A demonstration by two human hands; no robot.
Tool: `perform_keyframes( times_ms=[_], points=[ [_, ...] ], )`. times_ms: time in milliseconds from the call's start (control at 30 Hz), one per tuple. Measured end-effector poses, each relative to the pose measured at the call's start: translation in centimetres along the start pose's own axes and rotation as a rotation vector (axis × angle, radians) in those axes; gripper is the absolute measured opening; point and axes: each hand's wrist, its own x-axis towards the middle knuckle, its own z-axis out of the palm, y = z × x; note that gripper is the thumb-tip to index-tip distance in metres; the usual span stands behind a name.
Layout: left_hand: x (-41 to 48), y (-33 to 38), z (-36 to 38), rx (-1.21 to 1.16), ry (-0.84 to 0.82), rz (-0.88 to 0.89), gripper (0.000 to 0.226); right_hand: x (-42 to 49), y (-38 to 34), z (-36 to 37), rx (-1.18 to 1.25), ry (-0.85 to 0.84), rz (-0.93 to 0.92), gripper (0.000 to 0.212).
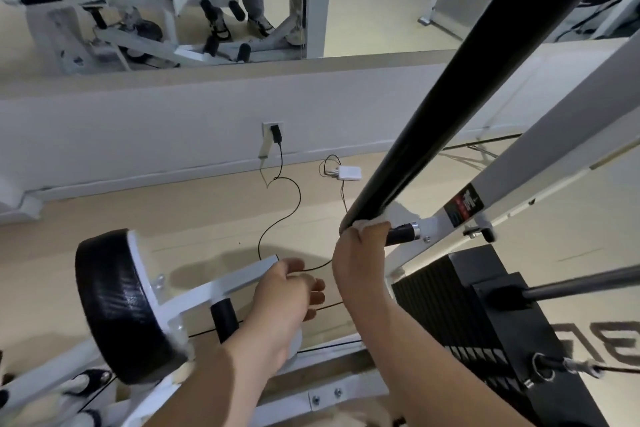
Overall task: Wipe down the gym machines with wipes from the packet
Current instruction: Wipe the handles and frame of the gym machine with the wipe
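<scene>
At the lower end of the long black padded bar (450, 97), I am gripping the crumpled white wipe (367, 224) with my right hand (360, 263), fingers curled over the top so the wipe is being pressed between palm and padding. To do this stroke well, I judge that I should be wrapping the wipe as far round the bar as my fingers allow and sliding it up the length in one steady pull. After that I should be turning my wrist to catch the far side, which I am not seeing from this angle. Just beside my fingertips the short black grip with its chrome collar (403, 232) is joining the white steel frame (533, 163); that seam is probably trapping grime and deserving a pinch of the wipe. My left hand (287, 295) is hanging loose and wide below, holding nothing, just beside the white square arm (242, 279) that is carrying the round black padded seat (114, 302); whether it is touching that arm I cannot tell. The packet of wipes is not showing anywhere in view.
</scene>
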Motion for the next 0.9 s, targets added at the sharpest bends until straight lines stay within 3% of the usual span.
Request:
perform_keyframes(
  times_ms=[200,367,467,567,667,733,800,900],
  points=[
    [-0.3,-0.6,-0.7,0.026,0.010,-0.006,0.026,-2.2,-3.6,-2.0,0.151,-0.078,-0.264,0.039],
    [-0.5,-0.8,-0.6,0.033,0.020,0.012,0.026,-3.2,-3.9,-3.6,0.081,-0.015,-0.433,0.036],
    [-0.7,-0.2,0.6,0.018,-0.020,0.043,0.026,-2.9,-4.2,-4.6,0.008,0.060,-0.405,0.042],
    [-0.8,-0.3,1.2,0.028,-0.068,0.053,0.026,-1.4,-4.5,-7.3,0.019,0.244,-0.329,0.045],
    [-0.6,-1.3,1.2,0.020,-0.060,0.024,0.025,-0.2,-5.1,-8.7,0.006,0.327,-0.274,0.028],
    [-0.4,-1.7,1.4,-0.002,-0.048,0.007,0.025,-0.6,-5.4,-7.0,0.014,0.200,-0.245,0.021],
    [0.3,-1.6,2.0,-0.029,-0.026,0.015,0.027,-1.4,-5.0,-4.6,0.017,-0.006,-0.231,0.027],
    [1.6,-0.9,2.7,-0.011,0.035,0.099,0.034,-1.5,-4.0,-3.0,0.099,-0.089,-0.281,0.038]
  ],
)
